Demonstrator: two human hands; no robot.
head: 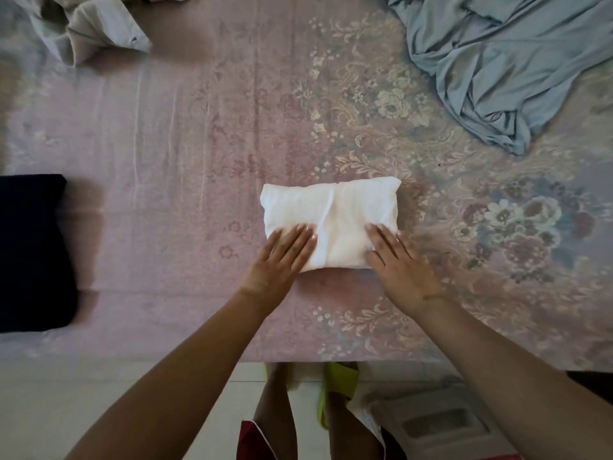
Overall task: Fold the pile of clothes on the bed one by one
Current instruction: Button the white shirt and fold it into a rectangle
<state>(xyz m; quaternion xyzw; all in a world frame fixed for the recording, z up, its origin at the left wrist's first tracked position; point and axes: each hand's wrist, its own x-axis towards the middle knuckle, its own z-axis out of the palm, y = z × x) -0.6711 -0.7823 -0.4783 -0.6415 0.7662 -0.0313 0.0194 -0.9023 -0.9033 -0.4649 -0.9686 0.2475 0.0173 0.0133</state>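
A white garment point(335, 207) lies folded into a compact rectangle in the middle of the bed. My left hand point(282, 257) presses flat on its near left corner, fingers straight. My right hand point(398, 263) lies flat on its near right corner, fingers also straight. A crumpled grey-blue garment point(504, 61) sits unfolded at the far right. A crumpled pale beige garment point(86, 24) lies at the far left. A dark navy folded item point(33, 254) rests at the left edge.
The bed carries a pink floral sheet point(199, 144). Its near edge runs across the lower part of the view, with pale floor point(83, 410) below. My legs and yellow-green sandals point(335, 390) stand at the bed's edge.
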